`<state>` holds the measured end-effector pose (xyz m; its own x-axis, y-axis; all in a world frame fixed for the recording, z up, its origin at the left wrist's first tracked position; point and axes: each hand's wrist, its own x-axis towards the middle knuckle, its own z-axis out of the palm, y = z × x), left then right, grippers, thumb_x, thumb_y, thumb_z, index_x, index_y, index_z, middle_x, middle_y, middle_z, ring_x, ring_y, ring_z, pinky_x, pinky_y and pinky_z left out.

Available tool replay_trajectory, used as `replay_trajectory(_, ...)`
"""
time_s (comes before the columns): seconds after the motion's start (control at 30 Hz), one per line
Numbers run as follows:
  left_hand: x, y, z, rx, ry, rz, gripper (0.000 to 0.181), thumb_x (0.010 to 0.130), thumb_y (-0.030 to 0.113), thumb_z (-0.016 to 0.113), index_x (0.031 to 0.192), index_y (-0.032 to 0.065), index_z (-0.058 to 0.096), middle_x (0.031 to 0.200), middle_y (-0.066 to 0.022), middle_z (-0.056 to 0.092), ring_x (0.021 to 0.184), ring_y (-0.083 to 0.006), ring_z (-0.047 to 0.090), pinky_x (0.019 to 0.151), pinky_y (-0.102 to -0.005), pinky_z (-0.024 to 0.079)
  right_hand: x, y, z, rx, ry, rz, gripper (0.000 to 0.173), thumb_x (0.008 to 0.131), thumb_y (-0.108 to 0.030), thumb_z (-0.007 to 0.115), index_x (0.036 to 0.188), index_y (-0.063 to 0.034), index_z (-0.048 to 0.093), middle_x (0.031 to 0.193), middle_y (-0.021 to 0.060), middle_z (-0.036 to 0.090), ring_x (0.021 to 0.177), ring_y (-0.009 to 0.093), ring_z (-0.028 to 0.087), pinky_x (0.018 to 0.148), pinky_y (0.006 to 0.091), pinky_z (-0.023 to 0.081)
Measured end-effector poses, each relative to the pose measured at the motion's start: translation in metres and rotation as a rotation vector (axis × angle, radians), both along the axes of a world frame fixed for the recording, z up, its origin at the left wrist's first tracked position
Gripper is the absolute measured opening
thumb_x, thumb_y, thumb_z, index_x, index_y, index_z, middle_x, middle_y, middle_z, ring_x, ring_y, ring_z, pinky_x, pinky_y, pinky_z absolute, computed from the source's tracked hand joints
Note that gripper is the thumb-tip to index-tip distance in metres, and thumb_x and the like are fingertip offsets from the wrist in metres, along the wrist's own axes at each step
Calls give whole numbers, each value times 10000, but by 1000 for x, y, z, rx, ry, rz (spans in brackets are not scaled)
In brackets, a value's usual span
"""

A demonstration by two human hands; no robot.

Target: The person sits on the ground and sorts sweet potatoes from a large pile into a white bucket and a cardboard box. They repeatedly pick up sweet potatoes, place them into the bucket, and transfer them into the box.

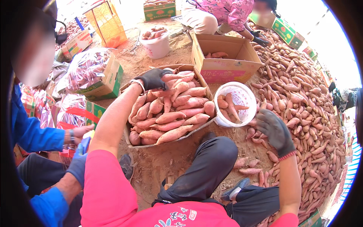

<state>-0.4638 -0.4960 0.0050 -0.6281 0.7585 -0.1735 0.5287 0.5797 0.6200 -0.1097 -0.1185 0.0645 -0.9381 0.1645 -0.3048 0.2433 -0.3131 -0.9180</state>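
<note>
My left hand (153, 79), in a dark glove, reaches over the far left corner of an open cardboard box (209, 92) heaped with sweet potatoes (170, 117). Its thumb and fingers touch the end of a sweet potato; whether they grip it is hidden. At the near edge of a large sweet potato pile (309, 113), my right hand (273, 129) wears a dark glove with a red cuff. Its fingers reach down among the roots, and their grip cannot be made out. Between box and pile stands a white bucket (248, 99) with a few sweet potatoes inside.
Behind the bucket is a taller open carton (227, 71) holding sweet potatoes. A second bucket (155, 46) stands farther back. On the left, a person in blue sleeves (42, 136) sits close beside plastic-covered boxes (93, 71). Another person in pink (224, 11) reaches into the pile.
</note>
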Motion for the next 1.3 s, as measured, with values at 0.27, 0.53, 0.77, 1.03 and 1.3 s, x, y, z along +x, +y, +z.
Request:
replay_trajectory(0.27,-14,7,-30,62,444,208,644,754,168,734,1362,135,526,1293,-150,608,1125,-306,618,972,-370,480,141,61,-26,-58,15,-353,451,1031,-311,420,1401,-56,462,1246,96,620,1091,250,632,937,368,517)
replay_trajectory(0.53,-48,-9,-5,18,194,247,571,675,82,745,1225,15,607,1061,-102,701,926,-172,627,842,-316,500,168,39,-25,123,5,-440,466,1021,-340,478,1379,-41,481,1212,94,624,1057,194,620,923,344,493)
replay_trajectory(0.77,-21,39,22,201,-110,244,585,732,94,757,1290,49,589,1053,-89,712,947,-228,662,881,-326,511,181,19,4,387,-39,-372,411,1018,-273,495,1334,-13,524,1166,106,640,1033,188,631,920,316,502)
replay_trajectory(1.03,-36,30,-30,19,109,144,575,916,301,597,1411,41,463,1361,-197,556,1267,-310,529,1072,-352,387,197,20,5,458,-82,-373,367,1004,-195,523,1310,7,545,1137,101,644,1033,164,621,922,302,500)
replay_trajectory(1.3,-57,-30,-135,-104,555,397,445,919,290,500,1290,53,560,1228,-242,610,1132,-358,600,970,-407,468,198,20,8,494,-162,-386,359,975,-129,562,1304,14,554,1146,91,636,1070,142,592,954,280,467)
